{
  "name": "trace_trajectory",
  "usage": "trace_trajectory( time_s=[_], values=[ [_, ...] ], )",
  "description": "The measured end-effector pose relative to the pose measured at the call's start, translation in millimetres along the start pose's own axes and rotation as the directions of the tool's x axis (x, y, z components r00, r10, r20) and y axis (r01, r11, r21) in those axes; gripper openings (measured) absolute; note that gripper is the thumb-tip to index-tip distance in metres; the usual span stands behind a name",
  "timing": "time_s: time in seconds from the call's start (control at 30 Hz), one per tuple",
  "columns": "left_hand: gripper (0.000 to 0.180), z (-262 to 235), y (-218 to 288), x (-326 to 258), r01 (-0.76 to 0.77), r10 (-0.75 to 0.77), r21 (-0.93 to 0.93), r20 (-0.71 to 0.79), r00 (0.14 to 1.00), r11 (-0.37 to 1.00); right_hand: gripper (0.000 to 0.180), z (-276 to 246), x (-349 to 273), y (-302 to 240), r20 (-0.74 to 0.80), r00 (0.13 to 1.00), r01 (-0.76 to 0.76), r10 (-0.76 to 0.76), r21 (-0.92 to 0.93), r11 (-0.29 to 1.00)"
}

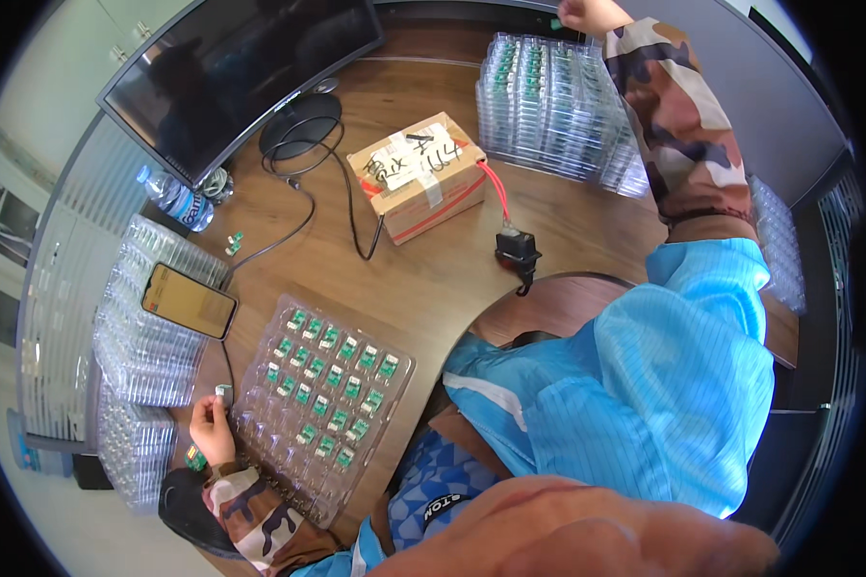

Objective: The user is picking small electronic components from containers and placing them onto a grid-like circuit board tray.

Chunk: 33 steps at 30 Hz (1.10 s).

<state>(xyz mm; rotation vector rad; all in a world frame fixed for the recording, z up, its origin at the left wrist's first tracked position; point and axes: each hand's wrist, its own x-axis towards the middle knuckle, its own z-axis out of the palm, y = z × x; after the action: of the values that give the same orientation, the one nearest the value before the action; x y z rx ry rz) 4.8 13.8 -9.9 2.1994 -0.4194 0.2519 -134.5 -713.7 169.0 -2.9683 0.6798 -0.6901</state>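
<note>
At the lower left, my left hand (212, 429) pinches a small pale-and-green circuit board (223, 392) between thumb and fingertips. It is beside the left edge of a clear plastic tray (402, 377). Several small green circuit boards (303, 393) sit in that tray's pockets; its lower left pockets show no green boards. My right arm reaches far out to the upper right. There my right hand (592, 15), partly cut off by the picture's top edge, is closed on a small green piece, probably a circuit board (555, 24), above a tall stack of clear trays (548, 115).
More clear trays (149, 308) are stacked at left, with a phone (191, 301) on top. A cardboard box (419, 178) with red wires leads to a black switch-like part (517, 252). Behind stand a monitor (250, 77) and a water bottle (175, 199). A black cable (303, 212) crosses the desk.
</note>
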Motion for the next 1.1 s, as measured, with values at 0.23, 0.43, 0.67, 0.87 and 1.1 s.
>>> trace_trajectory(
  time_s=[0.23,0.43,0.67,0.87,1.1],
  values=[
    [0.009,1,3,-4,0.046,-0.046,-0.028,-0.008,0.999,0.999,0.017,47,5,23,0.161,0.981,-0.107,0.112,-0.036,0.994],
    [0.008,1,10,-6,0.057,-0.058,-0.02,-0.003,0.998,0.998,0.017,44,1,22,0.18,0.968,-0.174,0.172,-0.006,0.985],
    [0.008,2,6,-5,0.045,-0.045,-0.018,-0.014,0.999,0.999,0.016,52,1,27,0.168,0.969,-0.196,0.181,0.083,0.977],
    [0.008,1,10,-5,0.06,-0.06,0.013,-0.006,0.998,0.998,0.016,53,3,26,0.186,0.956,-0.239,0.227,0.047,0.97],
    [0.008,-1,6,-9,0.069,-0.07,-0.045,-0.024,0.997,0.997,0.022,58,5,25,0.194,0.952,-0.232,0.235,-0.041,0.972]
  ],
)
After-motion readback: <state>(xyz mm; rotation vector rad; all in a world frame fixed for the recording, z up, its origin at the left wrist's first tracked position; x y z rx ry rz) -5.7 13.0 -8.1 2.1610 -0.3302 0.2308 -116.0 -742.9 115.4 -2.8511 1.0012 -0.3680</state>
